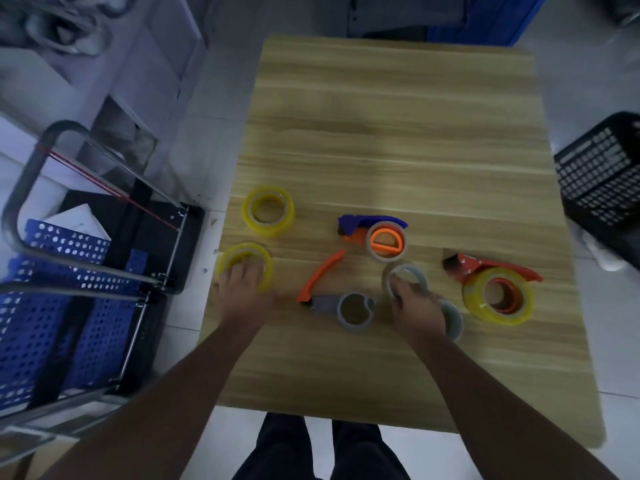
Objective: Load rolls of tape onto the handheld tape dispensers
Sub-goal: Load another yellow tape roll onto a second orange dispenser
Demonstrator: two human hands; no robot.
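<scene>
My left hand (242, 289) grips a yellow tape roll (242, 259) at the table's left edge. A second yellow roll (268, 211) lies just beyond it. My right hand (414, 304) holds a clear roll (405, 277) tilted up off the table; another clear roll (453, 320) lies partly hidden under that hand. Between my hands lies an orange-handled dispenser (323, 275) with a clear roll (356, 310) on it. A blue dispenser (367, 225) carries a clear roll on an orange hub. On the right, a red dispenser (485, 268) holds a yellow roll (497, 296).
The wooden table (398, 133) stretches away bare beyond the tape. A metal trolley with blue perforated crates (62, 271) stands close to the table's left edge. A black mesh basket (602, 174) sits off the right edge. My legs show below the near edge.
</scene>
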